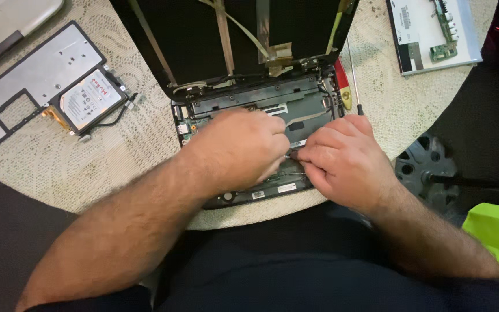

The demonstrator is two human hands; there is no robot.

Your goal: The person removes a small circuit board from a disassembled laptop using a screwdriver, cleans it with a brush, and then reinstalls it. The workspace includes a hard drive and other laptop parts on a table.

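Observation:
An opened small laptop (pixel 249 98) lies on a round table with its cover off and its circuit board (pixel 301 115) bare. Its dark lid (pixel 203 34) is tilted back, with flat cables and tape strips on it. My left hand (pixel 238 147) rests over the middle of the board, fingers curled down onto it. My right hand (pixel 342 159) is beside it, fingertips pinched together on a small part or cable end near the board's centre. Exactly what the fingers hold is hidden.
A lace tablecloth (pixel 116 167) covers the table. A grey metal plate (pixel 30 75) with a hard drive (pixel 90 98) lies at the left. A screwdriver (pixel 353 75) lies right of the laptop. A panel with a green board (pixel 434 34) sits far right.

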